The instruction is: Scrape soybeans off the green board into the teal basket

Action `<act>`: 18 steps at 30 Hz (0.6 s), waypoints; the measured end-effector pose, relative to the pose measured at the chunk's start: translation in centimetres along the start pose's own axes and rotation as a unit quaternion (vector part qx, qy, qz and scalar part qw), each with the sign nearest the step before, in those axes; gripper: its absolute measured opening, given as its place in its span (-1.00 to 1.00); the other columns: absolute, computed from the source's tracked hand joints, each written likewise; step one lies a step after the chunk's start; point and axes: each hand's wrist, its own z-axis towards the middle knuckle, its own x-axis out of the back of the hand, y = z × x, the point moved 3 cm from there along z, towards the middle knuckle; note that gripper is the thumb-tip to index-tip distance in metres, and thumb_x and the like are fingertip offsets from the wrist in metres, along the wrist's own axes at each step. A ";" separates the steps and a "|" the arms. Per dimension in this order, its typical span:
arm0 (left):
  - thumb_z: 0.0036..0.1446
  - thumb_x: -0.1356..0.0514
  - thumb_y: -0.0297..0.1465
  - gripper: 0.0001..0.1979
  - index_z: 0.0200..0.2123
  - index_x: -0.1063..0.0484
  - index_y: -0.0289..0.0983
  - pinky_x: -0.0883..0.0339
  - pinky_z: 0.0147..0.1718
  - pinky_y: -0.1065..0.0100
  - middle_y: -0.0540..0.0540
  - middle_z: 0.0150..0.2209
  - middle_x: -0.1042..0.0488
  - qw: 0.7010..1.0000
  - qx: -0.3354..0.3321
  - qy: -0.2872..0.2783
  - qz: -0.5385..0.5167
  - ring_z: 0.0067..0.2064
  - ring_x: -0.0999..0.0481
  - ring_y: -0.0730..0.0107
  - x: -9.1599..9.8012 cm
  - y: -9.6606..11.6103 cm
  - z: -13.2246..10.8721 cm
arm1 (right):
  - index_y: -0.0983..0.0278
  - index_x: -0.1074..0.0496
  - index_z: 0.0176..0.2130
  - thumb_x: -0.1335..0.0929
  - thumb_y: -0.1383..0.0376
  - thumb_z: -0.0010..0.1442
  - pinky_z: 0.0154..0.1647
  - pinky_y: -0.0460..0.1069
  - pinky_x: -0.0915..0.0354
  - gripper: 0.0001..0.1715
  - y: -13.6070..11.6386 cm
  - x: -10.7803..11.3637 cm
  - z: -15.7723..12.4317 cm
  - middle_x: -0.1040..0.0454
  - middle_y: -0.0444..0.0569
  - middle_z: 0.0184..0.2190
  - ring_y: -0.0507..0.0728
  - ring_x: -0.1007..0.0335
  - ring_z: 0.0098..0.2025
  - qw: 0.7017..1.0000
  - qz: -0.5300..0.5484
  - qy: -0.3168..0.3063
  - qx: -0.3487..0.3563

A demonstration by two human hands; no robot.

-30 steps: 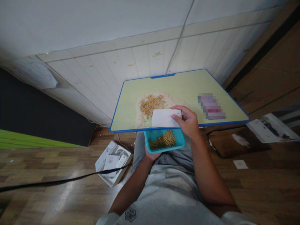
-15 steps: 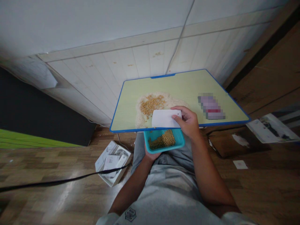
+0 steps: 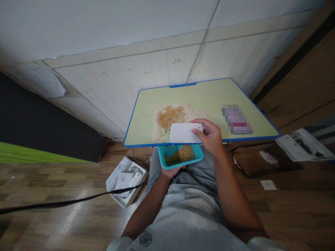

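My right hand (image 3: pixel 210 135) grips a flat white scraper (image 3: pixel 184 132) by its right end, thumb on top. The scraper rests at the front edge of a pale green table (image 3: pixel 209 92) with a blue rim. Yellow beans (image 3: pixel 169 118) lie on the table in a patch of whitish grains (image 3: pixel 195 111), just behind the scraper. Under the table's front edge, my left hand (image 3: pixel 171 172) holds a turquoise tray (image 3: pixel 200 156) from below; most of its fingers are hidden. Beans (image 3: pixel 184 154) are heaped inside the tray.
A blurred purple packet (image 3: pixel 237 120) lies on the table's right part. On the floor at left stands an open white box (image 3: pixel 125 183) with things in it, crossed by a black strap (image 3: pixel 78 203). A cardboard box (image 3: pixel 256 160) is at right.
The turquoise tray and my left hand have shifted slightly to the left. My right hand and the scraper look nearly unmoved.
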 end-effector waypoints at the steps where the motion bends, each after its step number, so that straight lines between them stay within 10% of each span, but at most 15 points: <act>1: 0.65 0.22 0.10 -0.15 0.71 -0.28 -0.19 0.15 0.74 -0.44 -0.18 0.76 -0.24 1.000 -0.004 0.023 -0.005 0.84 0.09 -0.25 0.4 0.0 0.1 | 0.15 -0.77 -0.02 -0.60 0.12 0.23 -0.37 -0.01 -0.47 -0.67 0.0 0.0 0.0 -0.82 -0.03 -0.15 0.16 -0.65 -0.28 1.000 0.001 -0.001 0.001; 18: 0.64 0.23 0.12 -0.16 0.75 -0.19 -0.09 0.13 0.75 -0.41 -0.17 0.73 -0.30 0.999 -0.021 0.041 -0.007 0.82 -0.06 -0.17 2.2 0.3 0.4 | 0.12 -0.75 0.09 -0.53 0.18 0.35 -0.11 0.09 -0.67 -0.67 -0.3 -3.1 0.5 -0.83 0.01 0.03 0.23 -0.76 -0.07 0.998 -0.022 -0.052 0.029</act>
